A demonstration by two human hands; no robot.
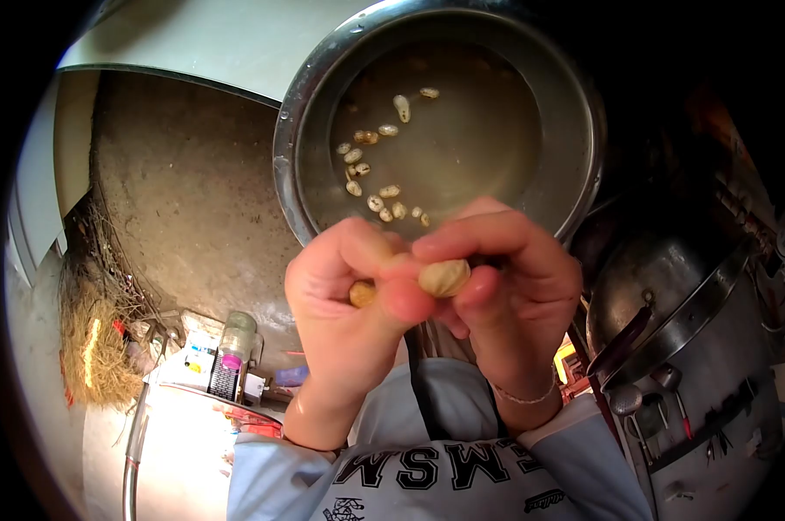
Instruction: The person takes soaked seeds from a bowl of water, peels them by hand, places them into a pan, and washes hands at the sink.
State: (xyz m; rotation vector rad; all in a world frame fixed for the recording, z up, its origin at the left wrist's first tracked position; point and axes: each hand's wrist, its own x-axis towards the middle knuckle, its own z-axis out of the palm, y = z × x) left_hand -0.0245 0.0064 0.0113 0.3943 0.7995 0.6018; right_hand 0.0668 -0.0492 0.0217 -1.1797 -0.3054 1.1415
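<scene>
Both hands meet over the near rim of a metal basin [290,165]. Between their fingertips is an unshelled peanut [445,278], pale tan and ridged. My left hand [344,282] is closed, its thumb pressed near the left end of the peanut. A second, browner peanut-like piece [363,294] shows in its curled palm. My right hand [518,282] pinches the same peanut from the right with thumb and index finger. Whether the shell is cracked I cannot tell. In the basin's cloudy water [462,156], several whole peanuts [354,156] float, mostly along the left side.
A pale tabletop [210,43] lies at the upper left beside the basin. Bare concrete floor [184,182] shows below it, with a straw bundle [97,347] at far left. A clear jar [238,334] stands lower left. At right are a large wok [662,286] and hanging utensils [662,404].
</scene>
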